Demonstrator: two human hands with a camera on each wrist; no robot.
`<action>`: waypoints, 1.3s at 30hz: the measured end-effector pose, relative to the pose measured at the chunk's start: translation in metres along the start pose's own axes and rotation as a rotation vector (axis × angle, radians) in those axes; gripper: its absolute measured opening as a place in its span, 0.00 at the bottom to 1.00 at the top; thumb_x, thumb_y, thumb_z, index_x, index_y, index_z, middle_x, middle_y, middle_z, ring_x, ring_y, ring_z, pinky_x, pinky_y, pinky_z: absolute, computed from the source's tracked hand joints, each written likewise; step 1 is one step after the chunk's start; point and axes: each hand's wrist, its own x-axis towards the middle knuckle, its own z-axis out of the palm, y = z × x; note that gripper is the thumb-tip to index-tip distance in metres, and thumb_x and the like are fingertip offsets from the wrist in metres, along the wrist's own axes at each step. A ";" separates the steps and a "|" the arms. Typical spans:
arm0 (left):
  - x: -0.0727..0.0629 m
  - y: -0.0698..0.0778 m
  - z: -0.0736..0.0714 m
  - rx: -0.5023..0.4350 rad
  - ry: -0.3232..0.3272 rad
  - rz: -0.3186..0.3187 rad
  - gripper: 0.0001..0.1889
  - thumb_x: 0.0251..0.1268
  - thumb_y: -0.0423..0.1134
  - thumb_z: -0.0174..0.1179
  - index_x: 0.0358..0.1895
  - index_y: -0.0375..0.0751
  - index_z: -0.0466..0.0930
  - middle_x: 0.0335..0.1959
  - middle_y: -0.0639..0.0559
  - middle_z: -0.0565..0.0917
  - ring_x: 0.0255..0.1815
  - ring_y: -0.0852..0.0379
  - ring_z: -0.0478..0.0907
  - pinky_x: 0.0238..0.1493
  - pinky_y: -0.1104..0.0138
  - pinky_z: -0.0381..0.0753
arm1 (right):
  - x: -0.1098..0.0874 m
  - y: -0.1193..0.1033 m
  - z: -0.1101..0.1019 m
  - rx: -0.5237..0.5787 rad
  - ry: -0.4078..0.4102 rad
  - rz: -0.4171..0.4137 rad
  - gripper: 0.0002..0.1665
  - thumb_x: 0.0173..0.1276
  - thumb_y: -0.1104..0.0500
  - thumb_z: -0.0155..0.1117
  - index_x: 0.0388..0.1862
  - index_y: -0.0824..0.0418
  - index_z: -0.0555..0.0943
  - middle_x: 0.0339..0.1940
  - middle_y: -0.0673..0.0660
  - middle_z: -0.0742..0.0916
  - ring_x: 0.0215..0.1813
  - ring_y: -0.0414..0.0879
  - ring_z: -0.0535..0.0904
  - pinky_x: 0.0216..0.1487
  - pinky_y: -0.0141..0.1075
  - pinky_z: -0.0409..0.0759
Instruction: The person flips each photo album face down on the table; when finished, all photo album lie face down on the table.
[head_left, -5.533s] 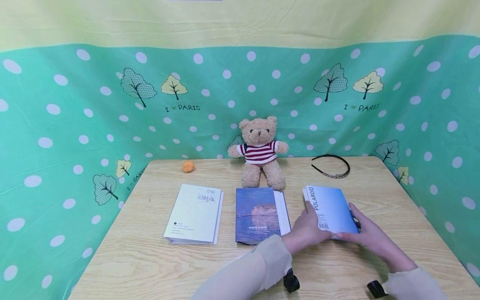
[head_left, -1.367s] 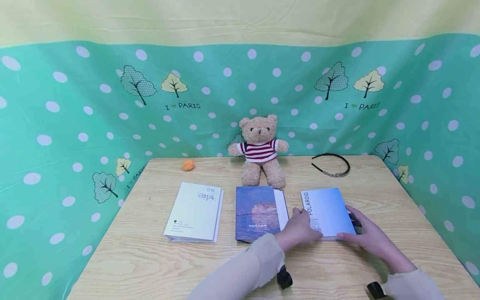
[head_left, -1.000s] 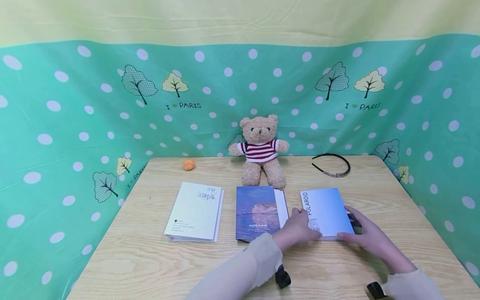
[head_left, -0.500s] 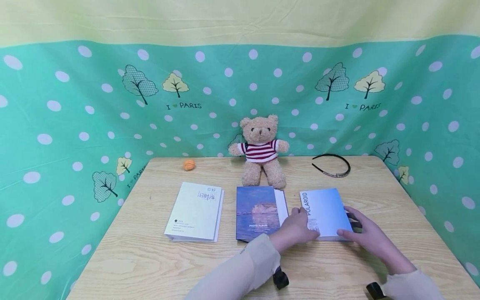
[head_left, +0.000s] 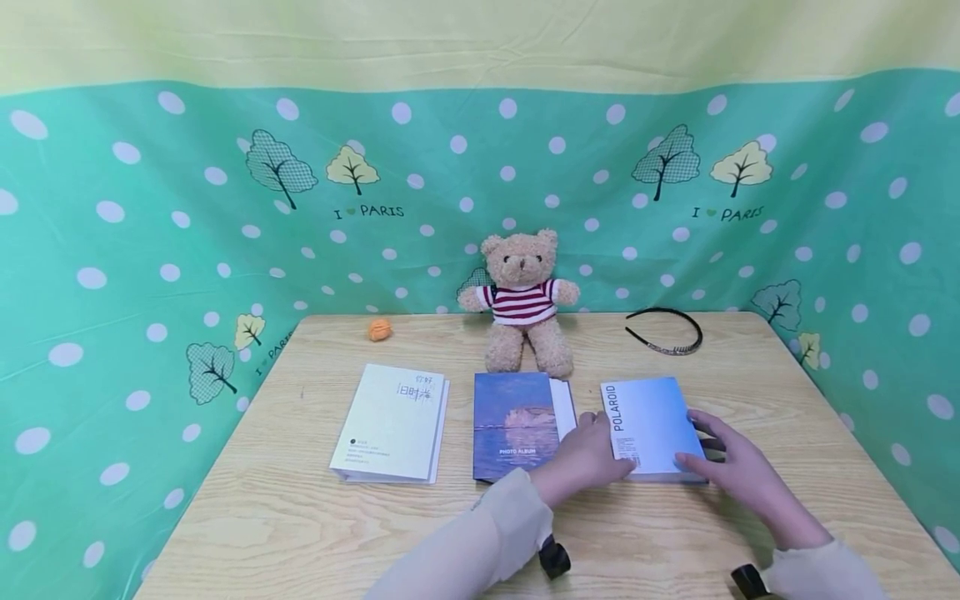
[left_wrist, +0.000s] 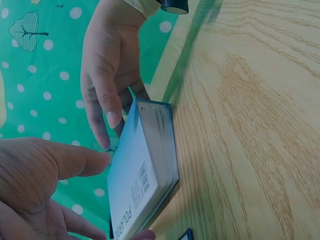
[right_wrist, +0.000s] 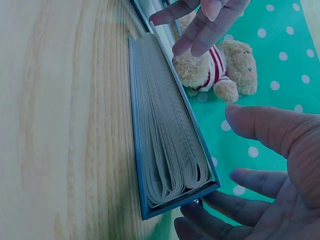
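A blue album [head_left: 651, 425] lettered POLAROID is laid flat in the right half of the table [head_left: 247, 525], with its spread of page edges seen in the right wrist view. Its left side is flanked by the left hand [head_left: 587, 454], whose fingers are kept loose, the thumb parted from them; whether the cover is touched by them cannot be told. At its right side the right hand [head_left: 737, 468] is held with thumb and fingers spread wide. Leftward, a dark PHOTO ALBUM [head_left: 513, 417] and a white album [head_left: 390, 425] are set in the same row. By the back edge a teddy bear [head_left: 522, 306] is seated, a headband [head_left: 675, 351] is placed toward the back right corner, and an orange ball [head_left: 380, 329] toward the back left.
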 end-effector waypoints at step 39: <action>-0.018 -0.019 -0.021 -0.066 -0.007 -0.007 0.46 0.59 0.55 0.66 0.76 0.40 0.56 0.73 0.46 0.63 0.69 0.49 0.66 0.66 0.61 0.69 | 0.000 -0.012 -0.002 -0.042 0.018 0.018 0.47 0.67 0.46 0.66 0.74 0.70 0.59 0.72 0.75 0.64 0.63 0.75 0.67 0.53 0.61 0.76</action>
